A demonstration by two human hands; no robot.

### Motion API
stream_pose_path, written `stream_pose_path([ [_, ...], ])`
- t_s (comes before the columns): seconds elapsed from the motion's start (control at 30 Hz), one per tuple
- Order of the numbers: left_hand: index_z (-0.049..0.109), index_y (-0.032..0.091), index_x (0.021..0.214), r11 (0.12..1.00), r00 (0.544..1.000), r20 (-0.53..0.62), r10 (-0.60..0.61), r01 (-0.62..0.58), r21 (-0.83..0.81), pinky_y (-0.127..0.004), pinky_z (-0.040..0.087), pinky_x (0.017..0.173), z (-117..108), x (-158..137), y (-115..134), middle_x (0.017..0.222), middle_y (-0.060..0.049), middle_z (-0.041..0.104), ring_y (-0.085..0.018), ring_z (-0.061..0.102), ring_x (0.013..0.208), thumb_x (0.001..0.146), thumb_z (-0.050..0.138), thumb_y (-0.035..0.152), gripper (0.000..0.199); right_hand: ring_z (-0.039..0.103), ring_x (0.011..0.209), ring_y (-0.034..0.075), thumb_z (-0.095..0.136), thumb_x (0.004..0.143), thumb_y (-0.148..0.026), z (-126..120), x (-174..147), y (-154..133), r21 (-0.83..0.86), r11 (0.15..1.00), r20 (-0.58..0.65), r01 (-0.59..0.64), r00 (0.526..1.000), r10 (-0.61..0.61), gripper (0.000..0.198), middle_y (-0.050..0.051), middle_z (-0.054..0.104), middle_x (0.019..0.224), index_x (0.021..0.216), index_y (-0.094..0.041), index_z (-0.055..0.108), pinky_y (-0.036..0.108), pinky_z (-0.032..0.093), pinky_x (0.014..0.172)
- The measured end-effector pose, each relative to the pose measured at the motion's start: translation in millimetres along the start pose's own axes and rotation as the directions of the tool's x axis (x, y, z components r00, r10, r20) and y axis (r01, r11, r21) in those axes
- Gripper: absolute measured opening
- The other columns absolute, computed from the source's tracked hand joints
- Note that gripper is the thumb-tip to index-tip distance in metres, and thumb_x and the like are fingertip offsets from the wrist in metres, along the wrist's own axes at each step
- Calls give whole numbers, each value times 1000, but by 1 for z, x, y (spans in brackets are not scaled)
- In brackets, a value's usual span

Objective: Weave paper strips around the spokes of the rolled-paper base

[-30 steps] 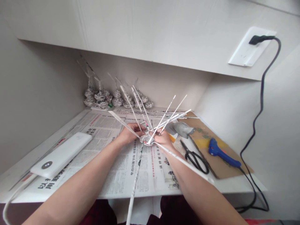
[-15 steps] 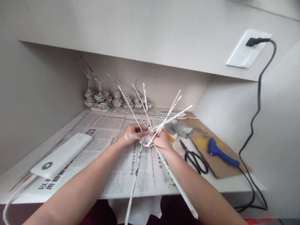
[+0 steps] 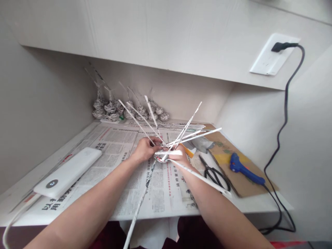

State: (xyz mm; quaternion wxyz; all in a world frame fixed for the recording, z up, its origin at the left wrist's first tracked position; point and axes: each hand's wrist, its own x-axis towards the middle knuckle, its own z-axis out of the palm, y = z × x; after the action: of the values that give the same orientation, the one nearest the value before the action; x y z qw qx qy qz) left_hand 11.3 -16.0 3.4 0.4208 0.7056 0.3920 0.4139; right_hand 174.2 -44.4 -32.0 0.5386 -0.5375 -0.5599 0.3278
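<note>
A small round weave of rolled newspaper tubes (image 3: 158, 159) is held between my hands above the newspaper-covered table. Long white paper tubes (image 3: 137, 121) fan out from it, some pointing away from me, others toward me. My left hand (image 3: 146, 148) pinches the weave's left rim, fingers closed. On the right side, my right hand (image 3: 180, 155) is closed on the weave, its fingertips partly hidden behind crossing tubes. One short tube end (image 3: 169, 152) lies across the front of the weave, near my right hand.
Newspaper sheets (image 3: 124, 188) cover the table. Several woven gourd shapes (image 3: 111, 112) and a bundle of paper tubes (image 3: 178, 126) lie at the back. Black scissors (image 3: 218, 178), a blue glue gun (image 3: 246, 169) on cardboard (image 3: 241, 188) and its cord stand right; a white power bank (image 3: 68, 171) lies left.
The weave has turned counterclockwise: its far tubes have swung left and the near right one has swung outward. A tube end near my left hand now points right across the weave.
</note>
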Motion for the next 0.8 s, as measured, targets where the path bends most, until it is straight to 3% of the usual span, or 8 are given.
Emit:
stream_pose_path([
  [0.2,72,14,83,998,998,24,57,-58,22,-30,47,67,-3,5,-12,75,-5,70,-19,63,70,65,74,31,25,62,64,20,65,67,-36,1,-8,-16,60,998,17,24,1000,-25,19,3,67,65,67,-17,67,28,48,58],
  [0.4,72,14,92,979,996,-34,-81,73,-192,-30,48,62,-2,8,-19,82,-9,73,-19,64,66,64,77,43,41,60,60,19,62,68,-38,2,-7,-16,11,1000,-126,-27,992,28,20,2,64,62,65,-18,63,26,45,54],
  [0.47,72,14,90,973,992,-31,-119,111,-201,-29,47,57,-2,7,-16,77,-8,72,-17,62,60,66,74,47,41,59,60,18,61,68,-38,2,-6,-14,24,999,-122,-28,992,31,20,2,65,62,66,-18,64,26,45,54],
  [0.57,72,13,84,968,988,-27,-151,142,-207,-28,46,56,-2,5,-11,73,-7,71,-17,61,59,58,81,42,41,59,59,18,61,68,-35,2,-6,-12,19,1000,-102,-22,994,23,18,1,64,62,65,-17,64,26,44,54],
  [0.67,71,12,81,980,990,-26,-136,130,-149,-28,46,57,-2,4,-8,71,-6,70,-16,60,60,52,83,37,40,59,59,18,62,68,-35,0,-7,-13,10,999,-90,-39,995,40,18,1,63,61,65,-17,64,26,44,55],
  [0.8,71,13,86,996,999,9,-45,46,-79,-27,47,61,-2,3,-9,78,-7,72,-16,61,63,59,80,38,38,59,59,18,67,65,-36,-3,-9,-19,48,994,-36,-100,994,102,19,1,64,61,64,-17,65,26,43,54],
])
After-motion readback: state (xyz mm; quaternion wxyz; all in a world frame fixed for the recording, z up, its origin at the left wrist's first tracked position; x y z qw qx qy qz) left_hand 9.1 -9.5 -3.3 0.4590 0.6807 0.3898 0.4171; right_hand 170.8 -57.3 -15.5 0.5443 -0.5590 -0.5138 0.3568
